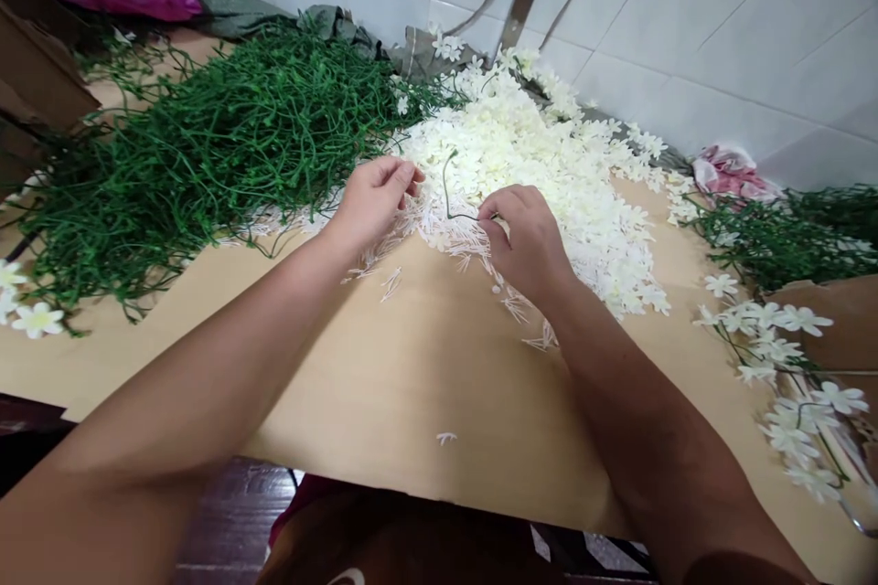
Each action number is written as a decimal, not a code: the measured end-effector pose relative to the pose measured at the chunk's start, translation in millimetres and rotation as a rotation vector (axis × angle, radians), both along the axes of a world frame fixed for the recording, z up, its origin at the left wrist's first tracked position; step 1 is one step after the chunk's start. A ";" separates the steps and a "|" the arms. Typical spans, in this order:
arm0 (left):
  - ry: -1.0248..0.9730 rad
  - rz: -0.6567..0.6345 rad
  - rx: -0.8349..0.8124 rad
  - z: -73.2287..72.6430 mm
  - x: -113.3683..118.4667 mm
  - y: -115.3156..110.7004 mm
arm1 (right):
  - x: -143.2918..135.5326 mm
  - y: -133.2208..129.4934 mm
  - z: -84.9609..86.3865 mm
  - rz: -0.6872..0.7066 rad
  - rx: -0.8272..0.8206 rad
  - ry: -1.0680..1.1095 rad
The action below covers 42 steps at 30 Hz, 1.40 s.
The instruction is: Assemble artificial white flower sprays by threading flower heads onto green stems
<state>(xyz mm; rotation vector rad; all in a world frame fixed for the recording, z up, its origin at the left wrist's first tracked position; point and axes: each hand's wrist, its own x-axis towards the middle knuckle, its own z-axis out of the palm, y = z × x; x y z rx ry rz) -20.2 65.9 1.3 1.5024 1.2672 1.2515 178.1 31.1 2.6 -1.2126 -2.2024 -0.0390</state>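
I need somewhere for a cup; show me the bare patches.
Widest: the near tabletop between the forearms, bar one white scrap. Narrower: strip between the blossom pile and right-hand sprays. Crowded: the back, under blossoms and green stems.

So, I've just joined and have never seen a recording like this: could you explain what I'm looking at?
There is no robot here, just a person's two bare hands. The one picture comes from a camera worn on the head, looking forward and down, so the forearms reach in from the bottom.

On the tan surface, a tangled green pile lies to the left, and a heap of white flowers lies ahead. Finished-looking flower sprays are at the right.

The right hand pinches a thin, bent green stem. The left hand is beside the heap, fingertips together; whether it holds anything small, I can't tell.
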 end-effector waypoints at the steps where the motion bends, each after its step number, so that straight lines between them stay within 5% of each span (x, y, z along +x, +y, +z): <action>1: -0.063 -0.027 -0.067 1.8 2.4 -1.8 | -0.5 0.3 1.0 0.011 -0.008 -0.004; 6: -0.281 -0.117 -0.253 8.8 11.6 -11.3 | -7.9 -2.4 2.5 0.067 -0.095 -0.120; 15: -0.318 -0.097 -0.193 12.9 10.5 -11.7 | 4.1 0.7 6.2 0.011 -0.215 -0.121; 23: -0.466 -0.063 -0.206 19.0 6.8 -10.8 | 16.6 -2.8 12.8 0.225 -0.408 -0.215; 27: -0.269 -0.125 -0.185 16.7 6.3 -9.7 | 7.6 0.2 -2.1 0.217 -0.451 -0.259; 33: 0.346 -0.262 -0.071 3.1 6.8 -12.0 | 11.2 7.3 -3.0 0.145 -0.331 -0.153; 38: 0.876 -0.318 -0.041 -1.4 7.6 -14.8 | 18.4 10.7 4.4 0.099 -0.297 0.181; 42: 1.068 -0.271 -0.012 -1.5 12.4 -16.2 | 19.6 16.1 -0.9 0.098 -0.460 0.494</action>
